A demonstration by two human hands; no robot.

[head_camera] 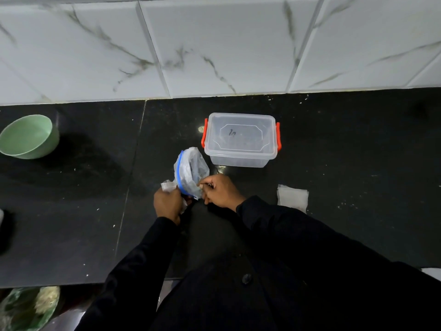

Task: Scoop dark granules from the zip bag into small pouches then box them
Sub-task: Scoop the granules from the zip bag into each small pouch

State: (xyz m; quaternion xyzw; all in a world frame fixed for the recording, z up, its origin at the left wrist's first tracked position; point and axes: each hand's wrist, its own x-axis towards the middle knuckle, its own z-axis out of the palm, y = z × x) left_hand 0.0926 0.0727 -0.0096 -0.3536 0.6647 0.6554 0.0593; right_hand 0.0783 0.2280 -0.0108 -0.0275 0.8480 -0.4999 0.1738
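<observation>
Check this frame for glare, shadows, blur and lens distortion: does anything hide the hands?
Head view: tile joints bow from the wide lens. Head view: small glare spot left of the box; bowl casts a soft shadow rightward. Head view: black sleeves merge with the counter, yet the left hand gripping a pouch and right hand at the zip bag read clearly.

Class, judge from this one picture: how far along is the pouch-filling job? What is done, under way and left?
Done: nothing clearly; the lidded box shows no pouches that I can make out. In hand: the left hand holds a small pouch beside the open zip bag, whose rim the right hand pinches. Left: fill it, then the stack of empty pouches, and box them.
</observation>
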